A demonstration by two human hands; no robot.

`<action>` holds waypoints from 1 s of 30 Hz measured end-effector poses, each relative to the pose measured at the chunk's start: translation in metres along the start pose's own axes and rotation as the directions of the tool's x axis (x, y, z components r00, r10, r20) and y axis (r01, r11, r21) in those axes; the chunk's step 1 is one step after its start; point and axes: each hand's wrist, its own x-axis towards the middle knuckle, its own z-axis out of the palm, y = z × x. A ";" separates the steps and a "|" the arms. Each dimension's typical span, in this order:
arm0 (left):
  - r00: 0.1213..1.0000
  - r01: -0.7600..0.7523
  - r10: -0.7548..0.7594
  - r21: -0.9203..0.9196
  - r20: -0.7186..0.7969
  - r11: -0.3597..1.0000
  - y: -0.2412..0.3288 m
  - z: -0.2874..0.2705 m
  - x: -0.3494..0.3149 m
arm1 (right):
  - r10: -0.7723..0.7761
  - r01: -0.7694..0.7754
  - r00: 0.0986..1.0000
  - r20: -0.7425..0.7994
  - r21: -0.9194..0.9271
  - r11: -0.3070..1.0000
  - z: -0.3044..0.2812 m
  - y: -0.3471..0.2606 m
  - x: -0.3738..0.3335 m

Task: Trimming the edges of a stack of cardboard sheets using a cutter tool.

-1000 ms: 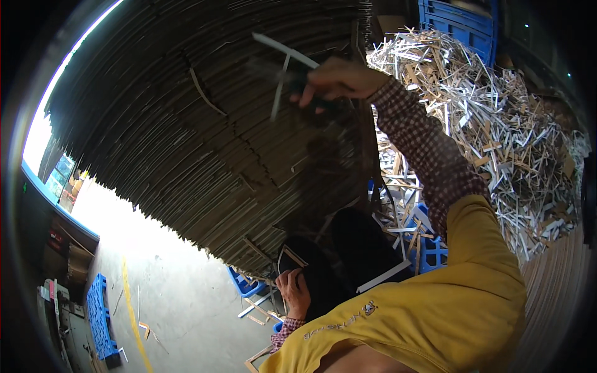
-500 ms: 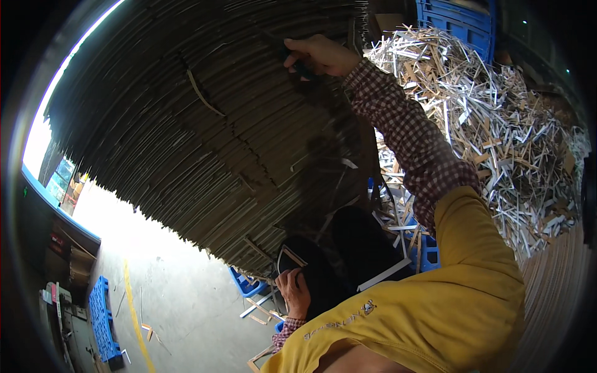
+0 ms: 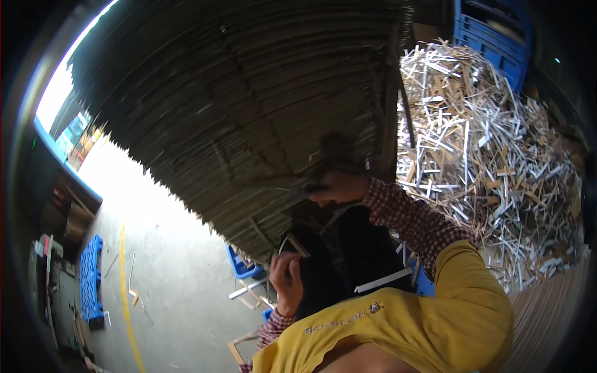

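Note:
A tall stack of layered cardboard sheets rises in front of me, its many edges facing my side. My right hand is low before the stack's shaded right part, closed around a small dark tool; the tool's kind is lost in shadow. Near my dark-trousered knee is my left hand, with fingers loosely bent and apart and nothing visible in them. Just above it, a thin cardboard strip lies on the knee. A white strip rests across my lap.
A big heap of white and brown offcut strips fills the right side, below a blue crate. At left are a blue pallet and a yellow floor line. A blue plastic item stands near the stack's foot.
My right hand has come down the stack face toward my lap, still holding the dark tool. My left hand has shifted slightly up and left. The whole view has shifted a little.

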 end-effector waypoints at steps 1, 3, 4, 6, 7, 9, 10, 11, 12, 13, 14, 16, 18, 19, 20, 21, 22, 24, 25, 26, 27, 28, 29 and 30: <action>0.993 -0.113 0.111 -0.071 -0.038 0.991 0.032 -0.010 0.020 | 0.084 -0.079 0.992 0.092 -0.058 0.995 0.006 0.006 0.000; 0.919 -0.391 0.347 -0.298 -0.189 0.871 0.096 -0.034 0.057 | 0.052 -0.049 0.994 0.098 -0.024 0.998 -0.006 -0.011 0.012; 0.841 -0.540 0.447 -0.423 -0.306 0.727 0.121 -0.050 0.063 | 0.021 -0.022 0.996 0.085 0.011 1.000 -0.010 -0.031 0.024; 0.676 -0.737 0.494 -0.493 -0.548 0.462 0.168 -0.055 0.069 | -0.125 0.139 0.984 -0.125 0.116 0.983 -0.032 -0.051 0.037; 0.586 -0.808 0.588 -0.456 -0.557 0.373 0.181 -0.068 0.070 | -0.118 0.128 0.988 -0.100 0.092 0.987 -0.039 -0.067 0.059; 0.482 -0.867 0.669 -0.417 -0.565 0.273 0.193 -0.087 0.072 | -0.109 0.116 0.986 -0.124 0.054 0.992 -0.052 -0.112 0.085; 0.556 -0.804 0.700 -0.505 -0.448 0.315 0.196 -0.096 0.072 | -0.115 0.124 0.979 -0.169 0.046 0.991 -0.056 -0.135 0.094; 0.613 -0.726 0.722 -0.589 -0.320 0.355 0.199 -0.099 0.073 | -0.164 0.173 0.963 -0.212 0.023 0.985 -0.064 -0.140 0.111; 0.610 -0.726 0.724 -0.595 -0.324 0.345 0.200 -0.099 0.074 | -0.208 0.215 0.944 -0.258 -0.002 0.977 -0.074 -0.144 0.125; 0.621 -0.722 0.719 -0.584 -0.312 0.371 0.202 -0.103 0.073 | -0.219 0.226 0.944 -0.245 0.002 0.974 -0.074 -0.157 0.140; 0.633 -0.718 0.714 -0.573 -0.299 0.396 0.204 -0.108 0.071 | -0.179 0.194 0.953 -0.244 0.037 0.980 -0.075 -0.169 0.152; 0.664 -0.688 0.689 -0.599 -0.291 0.410 0.209 -0.112 0.070 | -0.139 0.159 0.960 -0.242 0.065 0.985 -0.076 -0.179 0.166; 0.694 -0.655 0.663 -0.627 -0.280 0.422 0.210 -0.117 0.070 | -0.031 0.128 0.938 -0.344 0.262 0.957 -0.074 -0.182 0.174; 0.677 -0.651 0.694 -0.639 -0.246 0.409 0.210 -0.120 0.072 | -0.034 0.130 0.939 -0.342 0.261 0.956 -0.069 -0.180 0.177; 0.658 -0.646 0.722 -0.653 -0.212 0.396 0.210 -0.122 0.073 | -0.069 0.162 0.928 -0.367 0.229 0.960 -0.061 -0.175 0.177; 0.658 -0.648 0.721 -0.651 -0.216 0.396 0.210 -0.123 0.072 | -0.104 0.192 0.915 -0.389 0.194 0.962 -0.051 -0.169 0.179; 0.635 -0.673 0.737 -0.635 -0.231 0.380 0.208 -0.124 0.074 | -0.082 0.169 0.913 -0.399 0.188 0.968 -0.033 -0.164 0.174; 0.613 -0.711 0.750 -0.588 -0.249 0.386 0.201 -0.133 0.073 | -0.249 0.284 0.929 -0.273 0.096 0.954 0.055 -0.152 0.143; 0.595 -0.726 0.751 -0.593 -0.286 0.350 0.206 -0.124 0.077 | -0.728 0.611 0.597 -0.336 -0.397 0.684 0.096 -0.090 0.136; 0.604 -0.750 0.733 -0.535 -0.314 0.389 0.199 -0.134 0.068 | -0.420 0.443 0.896 -0.142 0.257 0.859 0.149 -0.098 0.096; 0.600 -0.756 0.735 -0.524 -0.317 0.391 0.200 -0.132 0.068 | -0.230 0.200 0.951 0.208 0.157 0.967 0.150 -0.083 0.074; 0.641 -0.729 0.701 -0.534 -0.312 0.429 0.200 -0.126 0.071 | -0.055 0.026 0.936 0.349 0.085 0.996 0.139 -0.057 0.067; 0.693 -0.689 0.655 -0.544 -0.302 0.478 0.197 -0.122 0.072 | 0.129 -0.148 0.868 0.479 0.002 0.989 0.135 -0.034 0.060; 0.703 -0.684 0.643 -0.536 -0.303 0.495 0.196 -0.118 0.073 | 0.056 -0.083 0.912 0.406 0.049 0.995 0.123 -0.037 0.058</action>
